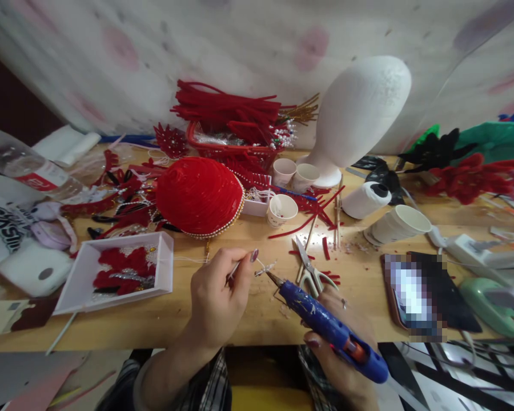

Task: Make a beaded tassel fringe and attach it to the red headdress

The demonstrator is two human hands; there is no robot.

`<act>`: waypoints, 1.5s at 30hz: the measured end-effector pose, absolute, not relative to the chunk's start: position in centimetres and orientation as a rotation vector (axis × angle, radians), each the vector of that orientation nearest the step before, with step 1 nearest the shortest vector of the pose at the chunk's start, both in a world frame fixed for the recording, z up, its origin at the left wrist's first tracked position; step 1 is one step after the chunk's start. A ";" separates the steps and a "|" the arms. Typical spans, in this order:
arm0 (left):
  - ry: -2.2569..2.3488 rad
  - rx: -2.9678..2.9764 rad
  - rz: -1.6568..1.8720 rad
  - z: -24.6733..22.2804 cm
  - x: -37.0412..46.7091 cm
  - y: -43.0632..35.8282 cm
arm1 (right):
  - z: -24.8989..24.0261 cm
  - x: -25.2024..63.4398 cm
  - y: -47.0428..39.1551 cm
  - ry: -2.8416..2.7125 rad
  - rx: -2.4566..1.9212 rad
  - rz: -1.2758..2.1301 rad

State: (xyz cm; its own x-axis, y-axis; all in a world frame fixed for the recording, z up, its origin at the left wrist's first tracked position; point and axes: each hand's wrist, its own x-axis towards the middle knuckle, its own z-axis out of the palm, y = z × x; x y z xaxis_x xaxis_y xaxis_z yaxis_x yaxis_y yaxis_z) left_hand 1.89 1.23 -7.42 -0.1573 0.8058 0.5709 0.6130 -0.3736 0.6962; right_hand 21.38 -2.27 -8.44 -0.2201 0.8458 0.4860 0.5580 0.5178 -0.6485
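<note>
A blue glue gun (321, 317) is gripped in my right hand (346, 342), its tip pointing up and to the left. My left hand (223, 291) is closed in a pinch on a thin white stem, which runs right to a small silvery piece (263, 271). The gun's tip is at or very near that piece; whether they touch is hard to tell. Scissors (310, 271) with pale handles lie just beyond the gun. Behind my left hand sits a red rounded form (197, 197) edged with beads.
A white tray (167, 268) with red pieces is at the left. Paper cups (282, 210), a thread spool (362, 201) and a white head form (364, 108) stand farther back. A phone (411, 297) and a power strip (475, 251) lie at the right.
</note>
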 end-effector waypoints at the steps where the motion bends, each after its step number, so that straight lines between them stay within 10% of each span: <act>1: 1.642 1.906 1.549 -7.4 1.9 1.2 | -8.5 21.4 -2.3 -1.906 -1.152 0.426; 45: 1.588 1.690 1.532 -7.6 2.3 1.2 | -8.5 21.2 -2.5 -1.875 -1.157 0.487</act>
State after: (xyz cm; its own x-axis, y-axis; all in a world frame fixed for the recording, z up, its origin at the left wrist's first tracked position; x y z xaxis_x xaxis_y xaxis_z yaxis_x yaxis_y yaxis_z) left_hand 2.34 1.18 -7.59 -0.2197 0.8675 0.4462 0.4766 -0.3037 0.8250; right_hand 21.19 -2.53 -8.46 -0.2035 0.8630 0.4625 0.5286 0.4944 -0.6900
